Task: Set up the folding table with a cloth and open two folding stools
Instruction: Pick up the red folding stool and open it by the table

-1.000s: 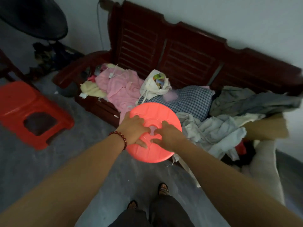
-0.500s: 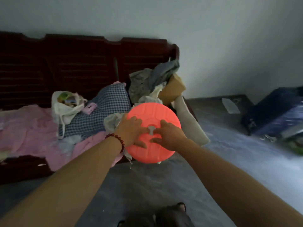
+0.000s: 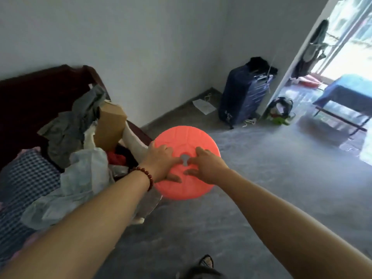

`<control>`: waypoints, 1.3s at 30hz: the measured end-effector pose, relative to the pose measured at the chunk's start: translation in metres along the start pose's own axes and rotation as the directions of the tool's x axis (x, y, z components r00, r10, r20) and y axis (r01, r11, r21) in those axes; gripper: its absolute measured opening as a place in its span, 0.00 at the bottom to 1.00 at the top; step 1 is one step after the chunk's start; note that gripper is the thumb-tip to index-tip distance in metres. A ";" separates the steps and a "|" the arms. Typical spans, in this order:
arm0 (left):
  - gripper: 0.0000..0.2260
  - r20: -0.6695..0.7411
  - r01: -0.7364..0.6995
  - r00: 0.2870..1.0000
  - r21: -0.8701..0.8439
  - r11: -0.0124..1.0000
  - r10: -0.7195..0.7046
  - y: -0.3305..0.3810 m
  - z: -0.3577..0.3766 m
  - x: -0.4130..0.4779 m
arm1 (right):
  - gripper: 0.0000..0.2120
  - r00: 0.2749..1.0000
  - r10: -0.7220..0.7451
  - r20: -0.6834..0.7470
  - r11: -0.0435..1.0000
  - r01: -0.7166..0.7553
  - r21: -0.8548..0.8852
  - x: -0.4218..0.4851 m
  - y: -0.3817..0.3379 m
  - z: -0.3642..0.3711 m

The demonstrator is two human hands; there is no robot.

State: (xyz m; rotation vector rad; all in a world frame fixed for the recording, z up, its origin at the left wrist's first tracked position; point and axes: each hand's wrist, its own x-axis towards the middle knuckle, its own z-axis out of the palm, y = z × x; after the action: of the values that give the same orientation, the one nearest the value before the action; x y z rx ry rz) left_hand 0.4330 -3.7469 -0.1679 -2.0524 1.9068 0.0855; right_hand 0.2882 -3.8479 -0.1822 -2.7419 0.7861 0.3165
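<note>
Coral-red disc: this is the stool (image 3: 187, 137), folded flat and round. I see it held in mid-air in front of the person, above the grey floor (image 3: 261, 188) and just right of the bench end.
Face: the top side is turned toward the camera. The underside is hidden.
Slot: a grey keyhole slot (image 3: 184, 160) sits at the disc centre, between the two hands.
Left hand (image 3: 161, 164): it lies on the left half of the face, heel at the left rim. The fingers curl in toward the slot and the thumb (image 3: 175, 179) lies along the lower face. It grips the stool.
Right hand (image 3: 207, 168): it lies on the right half. The index tip is just right of the slot, the thumb (image 3: 190, 172) just below it, and the fingers are curled. It also holds the stool.
Thumbs: the tips are near each other but apart.
Unclear: I can't tell if any fingertip goes into the slot.
Bracelet (image 3: 146, 177): red-brown beads on the left wrist.
Bench (image 3: 30, 91): dark wood at left, heaped with clothes (image 3: 70, 127), with a cardboard box (image 3: 109, 125) among them.
Suitcase (image 3: 244, 97): dark blue, upright by the far wall, next to the doorway.
Table (image 3: 342, 118): it stands beyond the doorway in the bright room with a blue cloth (image 3: 354, 85) over it, well apart from the stool.
Foot (image 3: 206, 262): one foot shows at the bottom edge.
</note>
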 end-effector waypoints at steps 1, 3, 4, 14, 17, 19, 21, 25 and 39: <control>0.32 -0.006 -0.027 1.000 0.017 0.999 0.027 0.011 -0.010 0.021 | 0.23 0.999 0.031 -0.011 0.999 -0.030 0.018 -0.002 0.022 -0.003; 0.32 -0.019 -0.081 0.996 0.062 0.995 0.082 0.032 -0.028 0.060 | 0.23 0.995 0.089 -0.040 0.995 -0.087 0.052 -0.006 0.063 -0.010; 0.32 -0.023 -0.102 0.994 0.081 0.991 0.105 0.042 -0.037 0.077 | 0.23 0.991 0.119 -0.054 0.991 -0.115 0.069 -0.008 0.082 -0.014; 0.32 -0.015 -0.251 0.966 0.162 0.954 0.257 0.094 -0.087 0.221 | 0.22 0.938 0.313 -0.150 0.938 -0.280 0.206 0.004 0.216 -0.031; 0.31 -0.002 -0.291 0.955 0.181 0.939 0.296 0.086 -0.092 0.264 | 0.22 0.924 0.352 -0.151 0.919 -0.311 0.241 0.030 0.240 -0.037; 0.31 0.004 -0.312 0.948 0.193 0.930 0.317 0.079 -0.097 0.297 | 0.22 0.916 0.377 -0.137 0.910 -0.339 0.241 0.051 0.258 -0.044; 0.31 -0.003 -0.329 0.942 0.192 0.925 0.335 0.072 -0.104 0.332 | 0.22 0.905 0.406 -0.132 0.900 -0.370 0.233 0.074 0.278 -0.054; 0.31 -0.037 -0.391 0.913 0.205 0.897 0.406 0.057 -0.127 0.401 | 0.23 0.872 0.469 -0.140 0.871 -0.429 0.240 0.113 0.319 -0.084; 0.31 -0.090 -0.631 0.718 0.336 0.699 0.691 0.123 -0.198 0.579 | 0.23 0.687 0.717 -0.120 0.681 -0.651 0.335 0.125 0.463 -0.127</control>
State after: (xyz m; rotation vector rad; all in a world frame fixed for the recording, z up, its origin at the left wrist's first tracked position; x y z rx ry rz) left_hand 0.3340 -4.3635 -0.1621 -1.1280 2.5392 -0.2339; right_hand 0.1573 -4.3263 -0.1888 -2.1325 1.7954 -0.0036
